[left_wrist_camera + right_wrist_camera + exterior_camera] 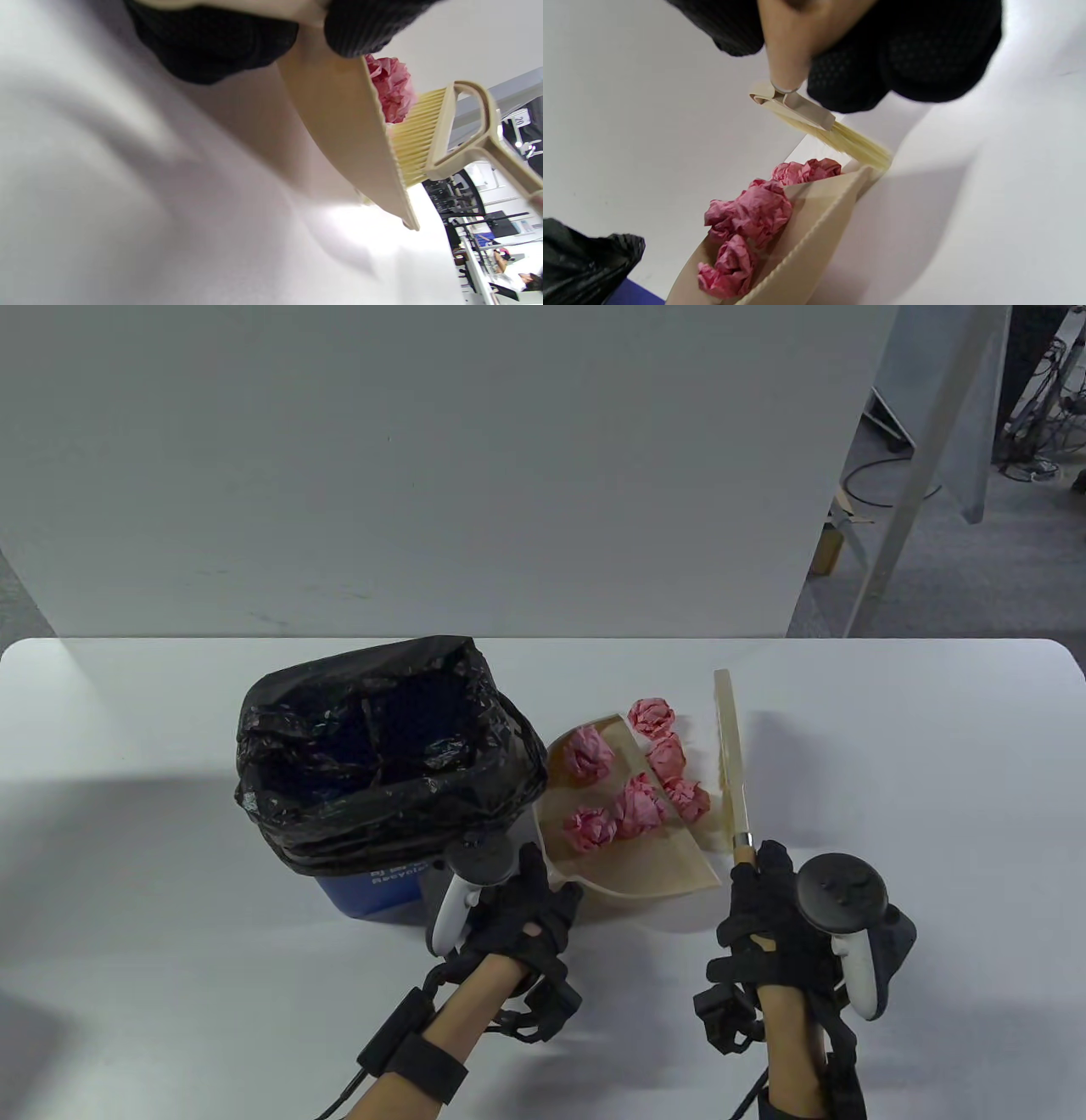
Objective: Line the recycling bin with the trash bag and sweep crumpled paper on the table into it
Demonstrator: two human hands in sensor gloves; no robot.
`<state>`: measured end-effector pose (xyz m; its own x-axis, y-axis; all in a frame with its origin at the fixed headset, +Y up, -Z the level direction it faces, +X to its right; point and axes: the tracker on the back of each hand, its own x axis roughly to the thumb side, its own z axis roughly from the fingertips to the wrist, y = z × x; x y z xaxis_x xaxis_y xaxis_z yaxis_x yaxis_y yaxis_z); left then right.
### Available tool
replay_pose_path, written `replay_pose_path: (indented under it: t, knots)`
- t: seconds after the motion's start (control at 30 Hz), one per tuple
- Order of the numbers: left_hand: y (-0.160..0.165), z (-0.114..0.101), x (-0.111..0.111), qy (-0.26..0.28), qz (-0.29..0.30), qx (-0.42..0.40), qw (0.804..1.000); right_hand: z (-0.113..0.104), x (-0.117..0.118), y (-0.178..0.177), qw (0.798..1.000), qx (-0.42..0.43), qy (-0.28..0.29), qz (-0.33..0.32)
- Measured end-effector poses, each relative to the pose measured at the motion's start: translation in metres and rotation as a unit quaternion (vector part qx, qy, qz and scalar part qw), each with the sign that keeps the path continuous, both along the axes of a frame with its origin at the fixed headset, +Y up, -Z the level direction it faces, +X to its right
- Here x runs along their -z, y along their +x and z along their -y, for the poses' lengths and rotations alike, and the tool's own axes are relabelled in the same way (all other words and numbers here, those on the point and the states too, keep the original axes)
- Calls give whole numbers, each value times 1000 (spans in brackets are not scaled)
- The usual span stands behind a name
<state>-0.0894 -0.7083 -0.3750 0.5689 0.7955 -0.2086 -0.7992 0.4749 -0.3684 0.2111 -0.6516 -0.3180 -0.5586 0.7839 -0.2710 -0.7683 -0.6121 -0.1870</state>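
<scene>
Left hand (517,912) holds dustpan (645,857) cradling paper balls (632,806).

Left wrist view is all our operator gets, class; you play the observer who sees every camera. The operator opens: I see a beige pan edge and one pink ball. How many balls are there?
Observer: The table view shows six crumpled paper balls, bunched at the dustpan beside the brush.
Operator: Is the bin lined?
Observer: Yes. The black trash bag is folded over the rim of the blue recycling bin, with its mouth open.
Operator: Who holds the brush?
Observer: The right hand grips its handle. In the right wrist view the bristles sit at the dustpan's lip.
</scene>
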Motion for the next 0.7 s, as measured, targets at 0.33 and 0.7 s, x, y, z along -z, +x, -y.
replay_pose_path:
  t: [0.33,0.7]
  knots:
    - [6,-28,-15,32,24,-72,997,10,-1,27,993,111,19,34]
    - [-13,-111,-41,105,30,-212,971,17,-1,38,989,133,25,55]
